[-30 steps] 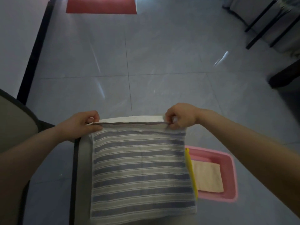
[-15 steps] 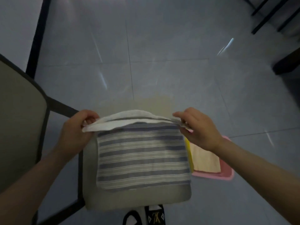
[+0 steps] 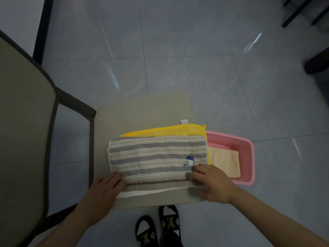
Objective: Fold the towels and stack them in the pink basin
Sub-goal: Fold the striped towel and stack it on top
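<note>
We note the striped towel (image 3: 151, 157) folded on the chair seat (image 3: 142, 114), over a yellow towel (image 3: 169, 131). Left hand (image 3: 106, 188): fingers together at its near left corner, grip unclear to us. Right hand (image 3: 212, 184): fingers curled round the near right corner, just near of an embroidered rabbit (image 3: 189, 160). Sandals (image 3: 169, 221) read "LV"; white tag (image 3: 184, 121) unreadable.

Both bare forearms come in from the bottom, angling toward each other. The left hand (image 3: 106, 188) lies palm down, fingertips at the striped towel (image 3: 156, 157)'s near left corner; pinching or just touching, can't tell. The right hand (image 3: 211, 184) sits knuckles-up, fingers curled onto the near right corner.
</note>
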Tool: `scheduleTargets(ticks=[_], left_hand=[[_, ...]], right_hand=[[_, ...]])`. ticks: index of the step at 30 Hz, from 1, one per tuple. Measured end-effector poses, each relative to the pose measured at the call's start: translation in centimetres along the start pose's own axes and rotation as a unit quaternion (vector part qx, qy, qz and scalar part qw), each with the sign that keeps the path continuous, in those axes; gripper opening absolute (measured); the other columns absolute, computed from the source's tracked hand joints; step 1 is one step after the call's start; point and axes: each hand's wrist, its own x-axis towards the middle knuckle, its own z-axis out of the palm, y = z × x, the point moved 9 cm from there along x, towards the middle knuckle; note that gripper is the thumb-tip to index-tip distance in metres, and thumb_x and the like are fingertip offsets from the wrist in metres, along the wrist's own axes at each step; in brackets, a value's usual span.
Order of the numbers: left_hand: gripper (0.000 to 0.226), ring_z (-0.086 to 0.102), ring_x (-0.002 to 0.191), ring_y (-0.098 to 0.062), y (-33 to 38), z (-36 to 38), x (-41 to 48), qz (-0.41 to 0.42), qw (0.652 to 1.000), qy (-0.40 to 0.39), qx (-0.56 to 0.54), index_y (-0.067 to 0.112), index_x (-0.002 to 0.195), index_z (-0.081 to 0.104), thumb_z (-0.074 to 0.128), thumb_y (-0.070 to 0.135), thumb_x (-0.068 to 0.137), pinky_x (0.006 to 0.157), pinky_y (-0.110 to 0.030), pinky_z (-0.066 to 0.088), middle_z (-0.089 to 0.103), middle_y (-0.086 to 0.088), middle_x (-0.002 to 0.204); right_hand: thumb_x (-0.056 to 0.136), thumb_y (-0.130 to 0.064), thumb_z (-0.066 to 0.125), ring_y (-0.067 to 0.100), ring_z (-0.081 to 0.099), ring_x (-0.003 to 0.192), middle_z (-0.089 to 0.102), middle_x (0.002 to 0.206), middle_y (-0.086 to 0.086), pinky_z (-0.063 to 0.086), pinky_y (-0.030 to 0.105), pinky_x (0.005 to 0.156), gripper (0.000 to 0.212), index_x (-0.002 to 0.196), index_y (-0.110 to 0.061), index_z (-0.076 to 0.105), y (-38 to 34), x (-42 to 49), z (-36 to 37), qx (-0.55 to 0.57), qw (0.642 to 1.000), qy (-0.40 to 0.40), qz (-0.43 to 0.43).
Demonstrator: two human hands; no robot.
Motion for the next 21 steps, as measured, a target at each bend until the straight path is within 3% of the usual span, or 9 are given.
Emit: scheduleTargets(ticks=[2, 4, 7, 10, 12, 15, 17, 19, 21], left_hand=[[0.037, 0.059, 0.092, -0.01, -1.8, 1.8, -0.4, -0.066, 0.992, -0.08, -0.071, 0.041, 0.1, 0.052, 0.062, 0.04, 0.064, 0.065, -0.027, 0.045, 0.054, 0.018, 0.105], [0.014, 0.06, 0.08, -0.007, -3.4, 0.5, 0.1, -0.171, 0.955, -0.05, -0.236, 0.042, 0.082, 0.056, 0.064, 0.048, 0.071, 0.065, -0.026, 0.045, 0.057, 0.02, 0.093], [0.013, 0.061, 0.08, -0.021, -7.6, -1.9, 1.0, -0.387, 0.796, 0.147, -0.441, 0.022, 0.084, 0.06, 0.068, 0.033, 0.082, 0.071, -0.035, 0.047, 0.065, -0.001, 0.085], [0.048, 0.062, 0.097, -0.027, -9.2, -0.7, 2.7, -0.47, 0.657, 0.161, -0.566, 0.005, 0.112, 0.056, 0.068, 0.04, 0.082, 0.081, -0.037, 0.05, 0.064, -0.008, 0.106], [0.052, 0.066, 0.094, -0.03, -9.2, 0.5, 4.1, -0.477, 0.604, 0.131, -0.625, 0.002, 0.114, 0.059, 0.071, 0.039, 0.079, 0.072, -0.035, 0.054, 0.067, -0.015, 0.107], [0.044, 0.07, 0.083, -0.03, -8.7, 1.2, 4.7, -0.475, 0.547, 0.101, -0.683, 0.002, 0.111, 0.063, 0.076, 0.027, 0.076, 0.059, -0.033, 0.056, 0.069, -0.018, 0.103], [0.036, 0.07, 0.081, -0.027, -8.6, 0.2, 4.5, -0.446, 0.573, 0.116, -0.678, 0.006, 0.108, 0.065, 0.075, 0.021, 0.077, 0.061, -0.035, 0.058, 0.07, -0.017, 0.102], [0.03, 0.067, 0.088, -0.029, -8.8, -1.7, 3.8, -0.408, 0.649, 0.162, -0.621, 0.008, 0.105, 0.063, 0.073, 0.02, 0.079, 0.074, -0.042, 0.057, 0.07, -0.014, 0.1], [0.025, 0.063, 0.079, -0.029, -8.2, -3.5, 3.0, -0.373, 0.702, 0.207, -0.57, 0.006, 0.094, 0.057, 0.07, 0.023, 0.082, 0.071, -0.042, 0.054, 0.065, -0.014, 0.089]], right_hand=[[0.075, -0.06, 0.055, 0.008, 0.053, 0.09, 0.057, 0.097, -0.011, 0.046, 0.032, 0.071, 0.035, 0.098, -0.033, 0.061, 0.4, 0.0, 0.3, 0.024, 0.999, -0.039, 0.015], [0.079, -0.064, 0.056, 0.004, 0.05, 0.079, 0.057, 0.085, -0.015, 0.047, 0.03, 0.066, 0.038, 0.087, -0.028, 0.064, 1.6, 0.2, -2.6, 0.104, 0.989, 0.075, 0.067], [0.079, -0.05, 0.067, 0.006, 0.053, 0.075, 0.059, 0.085, -0.012, 0.046, 0.025, 0.064, 0.031, 0.097, -0.026, 0.063, 6.4, -1.0, -6.3, 0.213, 0.885, 0.302, 0.283], [0.07, -0.061, 0.069, 0.017, 0.059, 0.081, 0.063, 0.092, -0.003, 0.049, 0.034, 0.07, 0.055, 0.106, -0.02, 0.062, 9.5, -0.7, -4.2, 0.303, 0.795, 0.291, 0.438], [0.062, -0.066, 0.065, 0.018, 0.059, 0.081, 0.064, 0.089, -0.003, 0.046, 0.033, 0.068, 0.057, 0.097, -0.022, 0.066, 9.6, 0.3, -3.5, 0.298, 0.801, 0.285, 0.433], [0.072, -0.043, 0.074, 0.02, 0.052, 0.088, 0.06, 0.09, 0.0, 0.036, 0.03, 0.069, 0.032, 0.09, -0.017, 0.065, 8.8, 0.9, -3.5, 0.231, 0.825, 0.312, 0.41], [0.08, -0.026, 0.073, 0.021, 0.048, 0.093, 0.056, 0.094, 0.002, 0.031, 0.028, 0.071, 0.019, 0.088, -0.013, 0.063, 7.9, 1.1, -4.0, 0.193, 0.843, 0.336, 0.373], [0.084, -0.02, 0.07, 0.018, 0.047, 0.1, 0.056, 0.103, 0.0, 0.033, 0.024, 0.076, 0.013, 0.089, -0.012, 0.062, 7.3, 1.1, -4.2, 0.217, 0.846, 0.35, 0.338], [0.087, -0.016, 0.067, 0.009, 0.051, 0.1, 0.06, 0.106, -0.009, 0.037, 0.021, 0.08, 0.007, 0.091, -0.016, 0.061, 7.0, 1.0, -4.3, 0.286, 0.832, 0.355, 0.315]])
